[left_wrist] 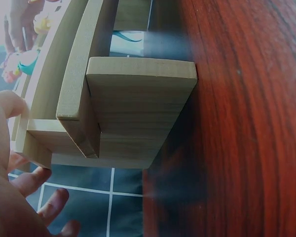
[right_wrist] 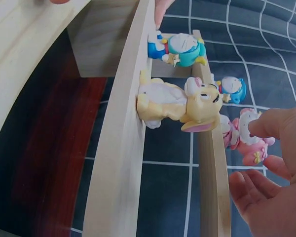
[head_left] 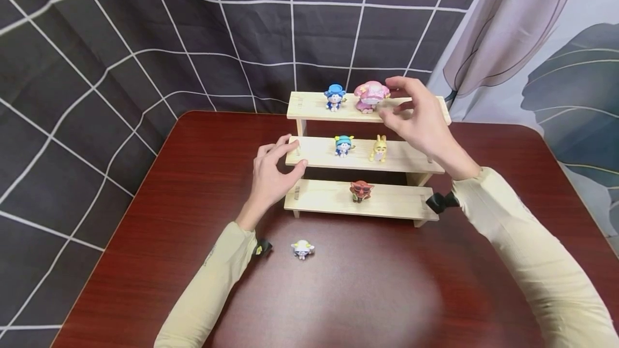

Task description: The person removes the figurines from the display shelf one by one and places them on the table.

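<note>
A three-tier wooden display shelf point(head_left: 314, 160) stands on the table. On its top tier is a pink figurine point(head_left: 371, 95) with drooping ears. My right hand point(head_left: 418, 114) pinches its side, thumb in front and fingers behind. My left hand point(head_left: 273, 171) holds the left end of the middle tier, some fingers hanging free. Beside the pink one stands a blue-hatted figurine point(head_left: 335, 98). A teal-capped figurine point(head_left: 343, 145) and a yellow rabbit figurine point(right_wrist: 182, 103) occupy the middle tier. The bottom tier bears a reddish-brown figurine point(head_left: 361, 191) with dark glasses.
A small white figurine point(head_left: 302, 249) with yellow details is on the red-brown table point(head_left: 367, 289), in front of the shelf and near the left wrist. A dark curtain point(head_left: 251, 26) with white grid lines hangs behind, and a pale patterned curtain point(head_left: 508, 31) is at the right.
</note>
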`<state>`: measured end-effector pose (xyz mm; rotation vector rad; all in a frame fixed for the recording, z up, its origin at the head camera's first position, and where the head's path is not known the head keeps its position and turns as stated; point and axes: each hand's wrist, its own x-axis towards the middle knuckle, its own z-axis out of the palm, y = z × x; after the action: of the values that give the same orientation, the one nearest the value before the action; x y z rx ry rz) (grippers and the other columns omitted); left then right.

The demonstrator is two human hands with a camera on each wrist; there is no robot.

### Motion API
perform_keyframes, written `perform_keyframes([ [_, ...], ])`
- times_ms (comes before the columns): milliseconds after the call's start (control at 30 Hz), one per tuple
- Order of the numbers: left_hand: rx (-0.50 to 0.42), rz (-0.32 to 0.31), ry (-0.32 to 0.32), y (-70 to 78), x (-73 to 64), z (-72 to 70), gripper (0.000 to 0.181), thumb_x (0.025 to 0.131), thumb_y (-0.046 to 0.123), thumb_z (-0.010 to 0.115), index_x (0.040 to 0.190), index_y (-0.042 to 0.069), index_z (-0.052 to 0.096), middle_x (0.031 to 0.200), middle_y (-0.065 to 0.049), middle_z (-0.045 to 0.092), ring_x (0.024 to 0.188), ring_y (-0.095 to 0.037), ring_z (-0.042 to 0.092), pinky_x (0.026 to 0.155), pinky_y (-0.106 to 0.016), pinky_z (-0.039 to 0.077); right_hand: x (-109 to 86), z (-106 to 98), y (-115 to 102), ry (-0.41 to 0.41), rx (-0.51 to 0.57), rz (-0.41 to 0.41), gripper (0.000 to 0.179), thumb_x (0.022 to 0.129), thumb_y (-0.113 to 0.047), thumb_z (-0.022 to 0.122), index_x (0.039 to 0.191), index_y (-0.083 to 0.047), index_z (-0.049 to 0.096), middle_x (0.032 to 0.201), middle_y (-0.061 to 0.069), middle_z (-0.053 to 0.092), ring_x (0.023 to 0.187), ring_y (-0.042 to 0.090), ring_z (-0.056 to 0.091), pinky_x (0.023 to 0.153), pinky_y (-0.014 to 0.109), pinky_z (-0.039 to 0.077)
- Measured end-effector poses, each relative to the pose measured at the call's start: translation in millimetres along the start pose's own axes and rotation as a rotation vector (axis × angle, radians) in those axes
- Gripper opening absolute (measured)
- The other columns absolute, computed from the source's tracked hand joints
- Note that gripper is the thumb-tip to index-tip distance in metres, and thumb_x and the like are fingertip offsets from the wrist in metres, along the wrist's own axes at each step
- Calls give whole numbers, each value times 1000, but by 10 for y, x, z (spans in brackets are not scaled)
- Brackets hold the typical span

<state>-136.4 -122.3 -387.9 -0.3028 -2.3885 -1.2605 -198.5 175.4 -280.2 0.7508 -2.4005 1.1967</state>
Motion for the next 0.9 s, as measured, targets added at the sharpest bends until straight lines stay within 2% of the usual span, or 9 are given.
perform_keyframes([
  [333,7,-13,-4,3,-4,-10,45,83,29,76,125,16,72,139,1,60,111,-25,48,94,-50,33,80,21,-5,-11,-16,-14,48,84,5,72,130,6,57,120,16,61,102,20,60,78,17,48],
  [900,1,14,3,11,5,-14,45,82,28,77,125,14,73,138,1,60,110,-27,49,94,-50,34,190,42,-10,-75,-39,-22,50,85,4,71,133,3,57,122,17,63,100,23,59,79,17,47],
])
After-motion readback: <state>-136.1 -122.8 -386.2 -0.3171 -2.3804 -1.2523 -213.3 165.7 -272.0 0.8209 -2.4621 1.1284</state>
